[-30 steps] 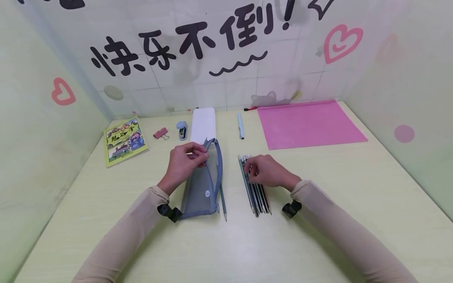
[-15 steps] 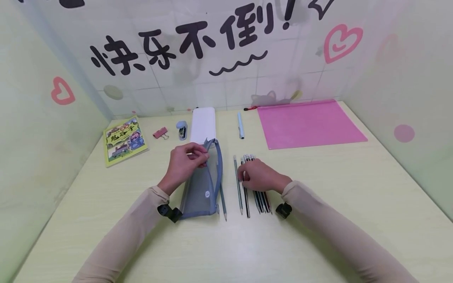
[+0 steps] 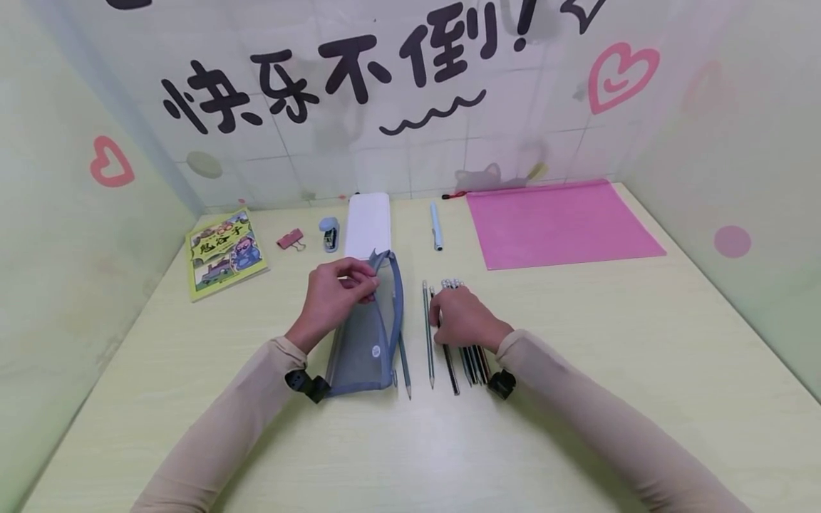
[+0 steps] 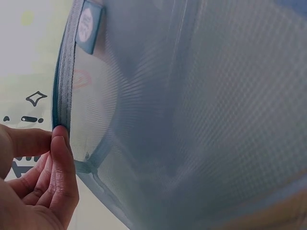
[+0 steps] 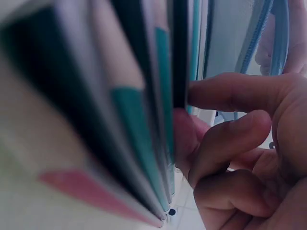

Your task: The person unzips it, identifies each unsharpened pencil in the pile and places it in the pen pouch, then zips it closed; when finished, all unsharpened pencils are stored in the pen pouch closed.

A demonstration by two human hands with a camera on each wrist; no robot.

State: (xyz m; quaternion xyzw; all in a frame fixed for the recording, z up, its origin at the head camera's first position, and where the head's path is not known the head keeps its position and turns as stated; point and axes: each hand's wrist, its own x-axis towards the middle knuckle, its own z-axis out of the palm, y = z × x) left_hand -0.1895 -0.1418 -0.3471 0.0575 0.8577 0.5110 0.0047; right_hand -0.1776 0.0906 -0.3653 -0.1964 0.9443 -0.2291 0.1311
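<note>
Pinching hand: the left hand [image 3: 330, 299], at centre frame in the head view, pinches the upper rim of the mesh pencil pouch [image 3: 365, 335] between thumb and curled fingers [image 4: 60, 163], holding its mouth open.
Mesh pencil pouch: grey-blue and see-through, it lies on the counter [image 3: 577, 370] just left of centre, with its long side running up the frame.
Right hand: the right hand [image 3: 463, 318], just right of centre, rests on the row of pencils [image 3: 471, 360]; its fingers [image 5: 230, 139] are curled, fingertips touching a dark pencil at the row's left edge. Whether they pinch it or only press on it cannot be told.
Loose pencils: one grey pencil [image 3: 427, 335] lies apart between hand and pouch; another pencil [image 3: 404, 367] lies just beside the pouch's right edge.
Upper centre of frame: a white case [image 3: 368, 224] lies above the pouch, a pale blue pen [image 3: 436, 226] to its right.
Upper left: a small stapler [image 3: 330, 234], a pink binder clip [image 3: 291, 239] and a yellow picture book [image 3: 224, 251].
Upper right: a pink folder [image 3: 558, 222] lies flat on the counter.
</note>
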